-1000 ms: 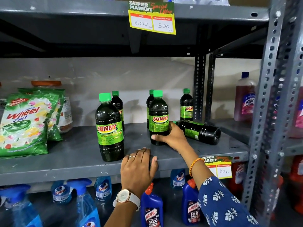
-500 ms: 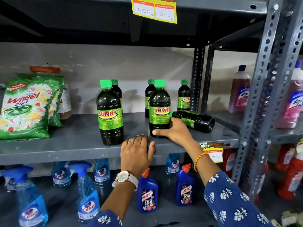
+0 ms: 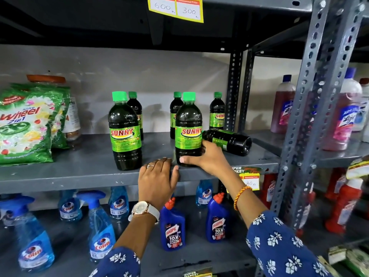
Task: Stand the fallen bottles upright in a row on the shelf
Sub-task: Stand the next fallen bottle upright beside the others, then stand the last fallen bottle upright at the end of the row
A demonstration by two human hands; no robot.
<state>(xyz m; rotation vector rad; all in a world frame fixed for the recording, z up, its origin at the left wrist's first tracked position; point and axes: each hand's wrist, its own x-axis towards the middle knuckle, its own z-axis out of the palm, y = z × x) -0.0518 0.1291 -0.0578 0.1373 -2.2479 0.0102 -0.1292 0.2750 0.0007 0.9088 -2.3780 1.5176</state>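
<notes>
right hand: gripping the base of the front-centre Sunny bottle — thumb across the front, fingers wrapping behind; bottle is standing upright near the front edge of the shelf.
left hand: resting flat on the shelf lip at lower centre of frame, holding nothing, fingers loose.
step in hand: settling this bottle into place, I'd say. Doing it well — keeping the base flat on the shelf, sliding rather than lifting, lining it up with the front-left bottle and turning the label forward before letting go.
fallen bottle: lying on its side at centre-right of frame, just behind the right hand; can't tell if it is touching the held bottle.
long axis: running roughly horizontal, tilting slightly down to the right of frame. Round base is pointing right and toward the camera; cap end is pointing left, hiding behind the held bottle.
next, likely: reaching for its body near the base end and pivoting it up onto the base.
back row: three bottles standing upright against the wall.
risk: round body looking free to roll toward the front edge.
</notes>
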